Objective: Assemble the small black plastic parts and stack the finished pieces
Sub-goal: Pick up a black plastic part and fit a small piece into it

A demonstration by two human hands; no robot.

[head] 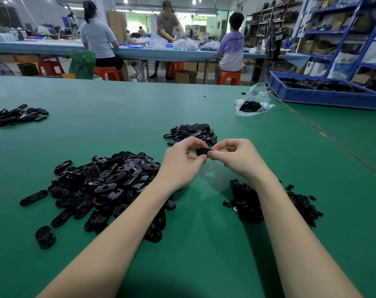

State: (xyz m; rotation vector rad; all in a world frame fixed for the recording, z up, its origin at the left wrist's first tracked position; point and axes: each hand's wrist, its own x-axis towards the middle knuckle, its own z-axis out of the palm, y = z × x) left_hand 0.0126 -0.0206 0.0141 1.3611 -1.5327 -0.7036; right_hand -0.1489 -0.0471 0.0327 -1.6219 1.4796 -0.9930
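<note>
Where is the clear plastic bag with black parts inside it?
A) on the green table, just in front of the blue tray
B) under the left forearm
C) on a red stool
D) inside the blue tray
A: the clear plastic bag lies on the green table, beside the blue tray, not inside it.

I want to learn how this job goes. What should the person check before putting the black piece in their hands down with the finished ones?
1. Piece held firmly: ok. The left hand and right hand pinch the small black part from both ends.
2. Parts fully snapped together: cannot tell, the fingers cover most of it.
3. Place for finished pieces: ok. A pile of oval pieces lies just beyond the hands.
4. Path there is free: ok, only bare green table lies between.
5. More oval shells ready: ok, the big pile is by the left arm.
6. More small inserts ready: ok, a small pile is by the right arm.
</note>
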